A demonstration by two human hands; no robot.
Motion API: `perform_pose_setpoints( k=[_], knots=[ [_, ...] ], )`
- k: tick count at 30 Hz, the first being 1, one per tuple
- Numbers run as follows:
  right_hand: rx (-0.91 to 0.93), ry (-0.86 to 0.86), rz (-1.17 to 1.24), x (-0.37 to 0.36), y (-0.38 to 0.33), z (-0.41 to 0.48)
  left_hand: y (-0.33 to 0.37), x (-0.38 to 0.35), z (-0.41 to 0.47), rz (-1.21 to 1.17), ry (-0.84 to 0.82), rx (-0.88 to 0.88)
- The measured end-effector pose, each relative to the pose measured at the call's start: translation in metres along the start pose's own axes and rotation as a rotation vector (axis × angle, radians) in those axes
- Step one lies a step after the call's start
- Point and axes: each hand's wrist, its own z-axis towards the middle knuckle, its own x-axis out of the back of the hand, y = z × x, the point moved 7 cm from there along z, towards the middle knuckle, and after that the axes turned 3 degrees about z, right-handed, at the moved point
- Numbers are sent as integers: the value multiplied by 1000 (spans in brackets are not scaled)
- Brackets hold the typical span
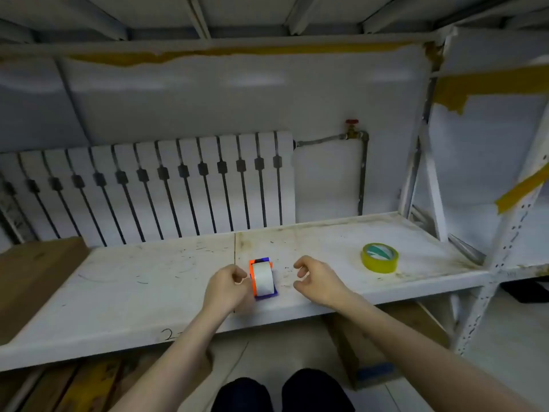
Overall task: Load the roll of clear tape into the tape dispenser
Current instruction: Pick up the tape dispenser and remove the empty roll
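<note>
Orange-and-blue dispenser [263, 279] with the clear roll [263, 278] already sitting in it, near the shelf's [118, 292] front edge.

Its long axis runs front-to-back, right between both hands. Left hand [227, 288] is closer, pinched fingers just beside or touching its left side, can't tell which; right hand [319, 282] hangs apart, fingers curled loose, holding nothing.

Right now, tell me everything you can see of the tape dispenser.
The tape dispenser is small, plastic-looking, with an orange frame and a blue base and back. A pale roll of clear tape already sits in it. It stands on the white shelf, between both hands. The left hand is against its orange side; the right hand is clear of it.
</note>
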Motion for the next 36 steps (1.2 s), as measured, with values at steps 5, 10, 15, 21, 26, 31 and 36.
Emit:
perform_pose_setpoints(
  k=[5, 10, 15, 21, 26, 31, 36],
  knots=[
    [-26, -64, 41, -21, 8, 36, -16, -26, 24, -87, -49, 175],
    [9, -180, 151, -48, 13, 78, -22, -39, 54, -127, -58, 225],
    [-6, -425, 286, -85, 18, 106, -26, -62, 66, -282, -218, 311],
    [-5, -533, 394, -106, 27, 109, -14, -59, 64, -505, -256, 431],
    [-25, -470, 462, -104, 37, 99, -9, -51, 69, -642, -217, 474],
    [59, -424, 412, -94, 41, 83, -4, -48, 69, -668, -194, 474],
    [-63, -423, 702, -57, 34, 86, 17, -46, 62, -625, -239, 361]
  ],
)
